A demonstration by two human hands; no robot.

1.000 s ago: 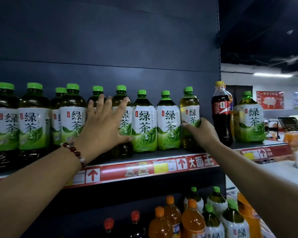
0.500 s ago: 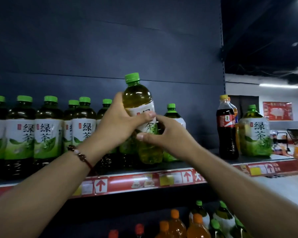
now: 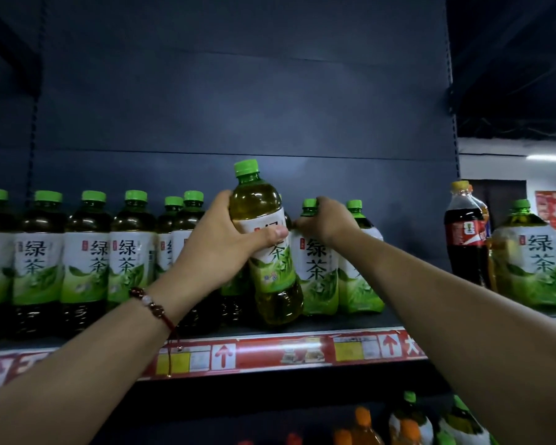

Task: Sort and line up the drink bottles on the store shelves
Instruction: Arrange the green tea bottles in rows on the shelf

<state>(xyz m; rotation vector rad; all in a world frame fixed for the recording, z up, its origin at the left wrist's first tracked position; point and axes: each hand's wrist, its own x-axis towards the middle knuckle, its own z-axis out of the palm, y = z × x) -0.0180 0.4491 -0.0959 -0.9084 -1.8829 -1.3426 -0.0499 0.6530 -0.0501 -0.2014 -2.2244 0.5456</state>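
Holding the tea bottle (image 3: 265, 252) in my left hand (image 3: 219, 248), its grip wrapped tight, so my right hand (image 3: 326, 221), pinching the next bottle (image 3: 315, 261), can make room.

Above the green caps the dark back panel (image 3: 238, 91) rose bare, so there was open room over the whole row. On the shelf (image 3: 302, 351) itself the green tea bottles (image 3: 84, 252) stood shoulder to shoulder on the left, leaving no way between them. A clear stretch of shelf lay between the rightmost tea bottle of the row (image 3: 360, 271) and the cola bottle (image 3: 466, 239), wide enough to reach through to the panel. Right of the cola, a fat green tea bottle (image 3: 530, 261) blocked the shelf's end.
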